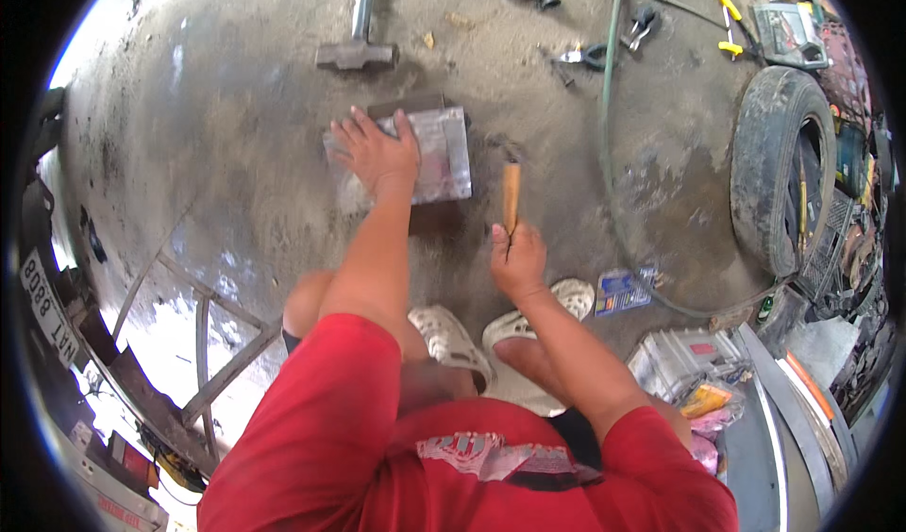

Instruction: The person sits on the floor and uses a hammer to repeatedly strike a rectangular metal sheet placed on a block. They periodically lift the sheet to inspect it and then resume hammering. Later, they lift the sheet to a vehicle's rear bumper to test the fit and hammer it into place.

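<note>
My left hand lies with fingers spread on a shiny, bent piece of sheet metal on the floor. Under the sheet, a darker flat piece shows along its far edge; the rest of that piece is hidden. To the right of the sheet, my right hand is wrapped round the wooden handle of a hammer. Its dark head is blurred and points away from me. Beyond the sheet rests a sledgehammer with a metal handle.
A green hose runs down the right side, past pliers and a tyre. Near my right foot are a blue packet and a grey case. A metal frame stands at left.
</note>
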Tool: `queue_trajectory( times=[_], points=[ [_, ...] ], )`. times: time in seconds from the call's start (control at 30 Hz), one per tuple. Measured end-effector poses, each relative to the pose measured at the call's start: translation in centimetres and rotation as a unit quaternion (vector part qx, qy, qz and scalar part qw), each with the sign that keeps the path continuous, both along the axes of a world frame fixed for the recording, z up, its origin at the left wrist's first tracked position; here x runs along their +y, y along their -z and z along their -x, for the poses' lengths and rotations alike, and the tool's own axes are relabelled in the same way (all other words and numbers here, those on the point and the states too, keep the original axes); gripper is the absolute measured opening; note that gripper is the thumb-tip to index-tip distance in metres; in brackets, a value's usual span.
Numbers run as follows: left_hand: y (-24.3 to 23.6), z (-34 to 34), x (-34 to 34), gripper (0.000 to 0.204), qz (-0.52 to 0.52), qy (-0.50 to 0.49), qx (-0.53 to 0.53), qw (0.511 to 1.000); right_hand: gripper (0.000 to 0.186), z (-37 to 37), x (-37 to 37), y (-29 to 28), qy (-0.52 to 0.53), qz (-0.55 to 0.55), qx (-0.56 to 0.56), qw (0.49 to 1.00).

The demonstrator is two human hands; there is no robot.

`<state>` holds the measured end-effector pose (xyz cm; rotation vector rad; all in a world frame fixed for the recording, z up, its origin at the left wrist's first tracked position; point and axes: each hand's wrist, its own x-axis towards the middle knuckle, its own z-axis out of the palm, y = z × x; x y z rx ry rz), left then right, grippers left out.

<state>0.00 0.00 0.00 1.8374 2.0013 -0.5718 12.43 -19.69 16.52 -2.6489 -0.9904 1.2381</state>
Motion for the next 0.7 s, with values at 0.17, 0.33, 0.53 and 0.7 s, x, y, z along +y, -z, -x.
queue_trajectory(
  times=[0.17, 0.33, 0.53, 0.7],
  points=[
    [3.9, 0.3, 15.7, 0.089, -0.198, 0.022, -0.013, 0.98, 0.036, 1.8, 8.7, 15.5, -0.077, -0.107, -0.006, 0.991],
    [4.4, 0.4, 14.9, 0.087, -0.22, 0.02, -0.043, 0.974, 0.035, 1.1, 9.5, 13.4, 0.012, -0.314, -0.021, 0.949],
    [4.4, 0.7, 15.6, 0.087, -0.226, 0.026, -0.024, 0.973, 0.035, 2.0, 11.0, 14.1, -0.053, -0.23, -0.043, 0.971],
    [3.9, 0.6, 15.6, 0.088, -0.219, 0.019, -0.026, 0.975, 0.036, 1.0, 11.8, 14.4, -0.088, -0.275, -0.047, 0.956]
  ],
)
